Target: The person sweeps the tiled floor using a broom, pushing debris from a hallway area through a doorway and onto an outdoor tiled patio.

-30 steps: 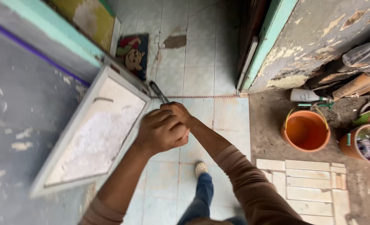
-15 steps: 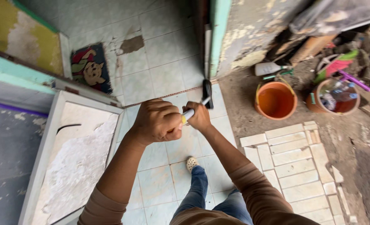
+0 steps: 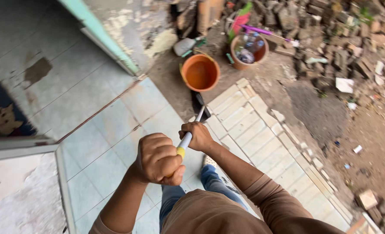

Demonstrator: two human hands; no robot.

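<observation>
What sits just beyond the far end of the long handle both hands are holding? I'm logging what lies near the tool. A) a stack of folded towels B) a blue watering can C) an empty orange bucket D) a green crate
C: the white handle, gripped by the left hand and right hand, runs toward a dark head on the ground, and the empty orange bucket stands just past it.

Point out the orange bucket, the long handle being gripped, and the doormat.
orange bucket (image 3: 200, 74): head view, on its inside floor.
long handle (image 3: 185, 140): head view, on the white shaft between the two hands.
doormat (image 3: 4, 113): head view, on its patterned face, far left.
</observation>
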